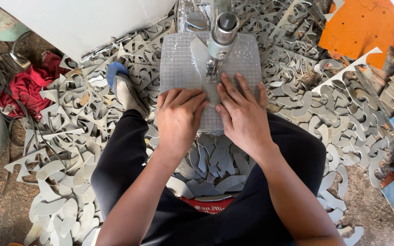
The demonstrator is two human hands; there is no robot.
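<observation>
Grey sheet piece [202, 61], flat, pointed top, lies on the gridded saw table [178, 64] under the saw head [222, 34]. Your left hand [178, 119] and right hand [242, 114] press it down, fingers flat, not gripping. Red package with white lettering [208, 206] sits between your knees, half buried. Grey offcuts [74, 136] cover the floor. Orange board [361, 27] top right, red cloth [26, 86] left.
</observation>
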